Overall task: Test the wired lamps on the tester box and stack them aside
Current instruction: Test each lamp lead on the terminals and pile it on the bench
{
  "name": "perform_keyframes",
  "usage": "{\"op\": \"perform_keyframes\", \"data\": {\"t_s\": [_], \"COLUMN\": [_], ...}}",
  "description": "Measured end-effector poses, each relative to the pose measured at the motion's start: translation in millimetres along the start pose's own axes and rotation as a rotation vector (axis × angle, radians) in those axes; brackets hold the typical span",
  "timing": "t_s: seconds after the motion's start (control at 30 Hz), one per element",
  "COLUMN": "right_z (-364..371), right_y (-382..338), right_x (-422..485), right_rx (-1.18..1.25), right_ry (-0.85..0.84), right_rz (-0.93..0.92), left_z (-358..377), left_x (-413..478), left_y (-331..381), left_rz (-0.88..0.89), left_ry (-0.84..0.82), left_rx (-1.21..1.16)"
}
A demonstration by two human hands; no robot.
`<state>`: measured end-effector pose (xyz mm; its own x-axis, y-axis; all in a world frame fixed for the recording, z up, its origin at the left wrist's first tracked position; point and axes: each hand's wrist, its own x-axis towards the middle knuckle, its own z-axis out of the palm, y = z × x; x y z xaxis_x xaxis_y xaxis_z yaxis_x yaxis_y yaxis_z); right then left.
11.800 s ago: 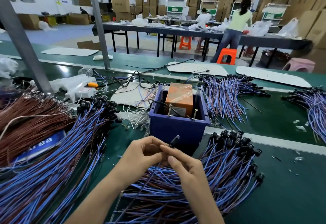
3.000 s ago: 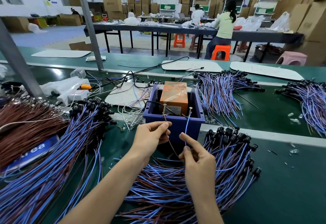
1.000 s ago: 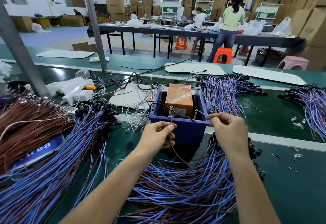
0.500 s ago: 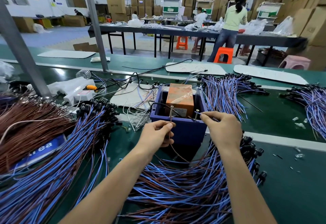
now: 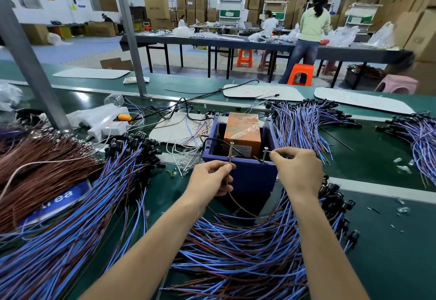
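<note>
Two lead ends of one wired lamp are at the contacts, so the step in hand looks like the test itself. The left grip (image 5: 210, 179) pinches the brown lead (image 5: 236, 203) and holds its tip against the left pin (image 5: 231, 151). The right grip (image 5: 297, 170) pinches the blue lead (image 5: 268, 152) at the right pin (image 5: 265, 154), touching it or just short of it, I cannot tell which. Both pins stand upright like thin screws at the near rim of the tester box (image 5: 250, 177), a purple-blue plastic tub with smooth, square walls. Inside it sits an orange block (image 5: 243, 132) wrapped in glossy film.

The lamp's own head is lost in the loose pile (image 5: 236, 257) lying on the green counter (image 5: 389, 264) just near of the box. The pile is made of thin, slack, plastic-coated blue and brown wires fanning out to small round black caps (image 5: 335, 196) at the right. No glow can be made out.

By my judgement, the next move needs both tips pressed on metal at once. The lamp must then be drawn free without dragging its tangled neighbours, and probably laid on the long combed stack (image 5: 94, 205) at the left, caps toward the far side
</note>
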<state>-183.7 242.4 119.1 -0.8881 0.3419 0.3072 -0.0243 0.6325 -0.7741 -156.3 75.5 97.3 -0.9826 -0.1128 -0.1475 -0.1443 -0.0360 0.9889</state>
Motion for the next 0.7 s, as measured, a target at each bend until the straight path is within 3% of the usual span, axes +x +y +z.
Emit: {"op": "perform_keyframes", "data": {"t_s": [0.3, 0.57, 0.7], "right_z": [0.5, -4.4, -6.6], "right_y": [-1.4, 8.0, 6.3], "right_x": [-1.3, -5.5, -6.8], "right_rx": [0.004, 0.045, 0.035], "right_ry": [-0.016, 0.091, 0.056], "right_rz": [0.020, 0.074, 0.001], "left_z": [-1.9, -4.4, -1.9], "left_x": [0.3, -0.6, 0.5], "left_y": [3.0, 1.6, 0.1], "left_rz": [0.012, 0.016, 0.017], "left_ry": [0.018, 0.017, 0.015], "left_rx": [-0.025, -0.051, -0.049]}}
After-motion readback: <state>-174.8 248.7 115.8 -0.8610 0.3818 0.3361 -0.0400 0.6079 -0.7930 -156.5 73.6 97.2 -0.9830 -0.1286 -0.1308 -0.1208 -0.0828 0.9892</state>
